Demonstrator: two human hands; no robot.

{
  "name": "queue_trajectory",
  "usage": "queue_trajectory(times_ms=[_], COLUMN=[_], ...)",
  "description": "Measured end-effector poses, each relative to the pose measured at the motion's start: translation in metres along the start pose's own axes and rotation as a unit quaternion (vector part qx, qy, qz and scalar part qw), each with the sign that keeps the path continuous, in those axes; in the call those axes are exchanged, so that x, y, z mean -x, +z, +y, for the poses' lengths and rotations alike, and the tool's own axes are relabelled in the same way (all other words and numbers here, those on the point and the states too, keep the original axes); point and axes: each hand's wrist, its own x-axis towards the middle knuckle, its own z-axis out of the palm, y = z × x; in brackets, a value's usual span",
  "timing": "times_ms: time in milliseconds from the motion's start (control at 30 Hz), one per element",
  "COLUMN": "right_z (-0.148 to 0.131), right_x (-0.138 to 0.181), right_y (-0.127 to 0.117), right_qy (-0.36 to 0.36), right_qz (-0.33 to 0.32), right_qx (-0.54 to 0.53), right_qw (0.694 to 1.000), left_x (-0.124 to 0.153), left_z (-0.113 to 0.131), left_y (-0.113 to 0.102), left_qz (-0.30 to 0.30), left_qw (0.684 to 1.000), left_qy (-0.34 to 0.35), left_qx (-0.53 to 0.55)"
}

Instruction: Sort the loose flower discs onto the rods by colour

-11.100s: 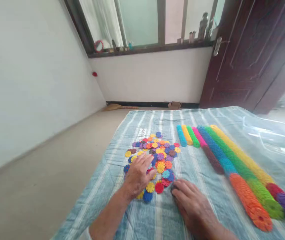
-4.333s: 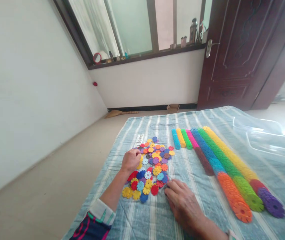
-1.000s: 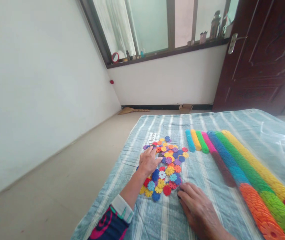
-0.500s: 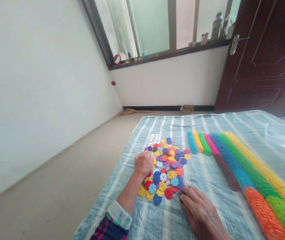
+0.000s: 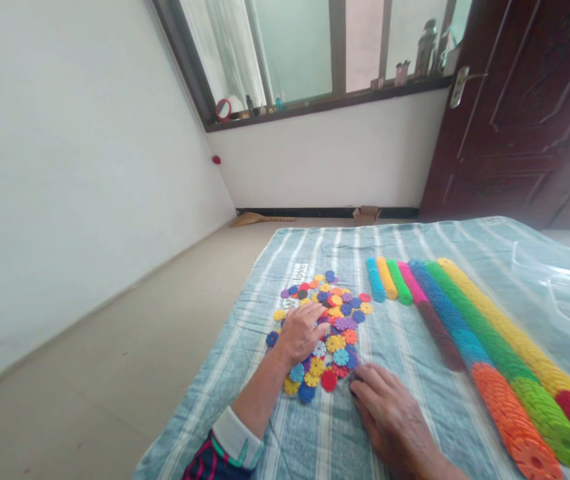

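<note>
A loose heap of small flower-shaped plastic discs (image 5: 332, 319) in many colours lies on a blue striped cloth (image 5: 395, 347). My left hand (image 5: 301, 331) rests palm down on the heap's left side, fingers stretched out over the discs. My right hand (image 5: 389, 413) lies on the cloth just below and right of the heap, fingers bent, their tips touching a dark disc (image 5: 355, 378) at the heap's near edge. Long rods of stacked discs (image 5: 469, 333), sorted by colour, lie side by side to the right.
A clear plastic bin (image 5: 562, 287) sits at the cloth's far right. Bare floor (image 5: 139, 320) runs along the left, up to a white wall. A dark wooden door (image 5: 519, 107) and a window sill with bottles stand behind. A broom lies by the far wall.
My left hand, closed into a fist half a second ago, has spread flat over the discs. The heap has shifted a little. My right hand has stayed in place.
</note>
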Motion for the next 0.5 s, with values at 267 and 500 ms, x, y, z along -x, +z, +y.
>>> queue_trajectory(times_ms=[267,500], right_z=[0.001,-0.002], right_x=[0.0,-0.003], right_y=[-0.001,-0.008], right_qy=[0.006,0.021], right_qz=[-0.018,-0.045], right_qx=[-0.013,-0.016], right_qw=[1.0,0.999], left_x=[0.006,0.006], left_z=[-0.019,-0.03], left_y=[-0.01,-0.003], left_qz=[0.044,0.093], left_qw=[0.994,0.993], left_qy=[-0.064,-0.065], left_qx=[-0.072,-0.022])
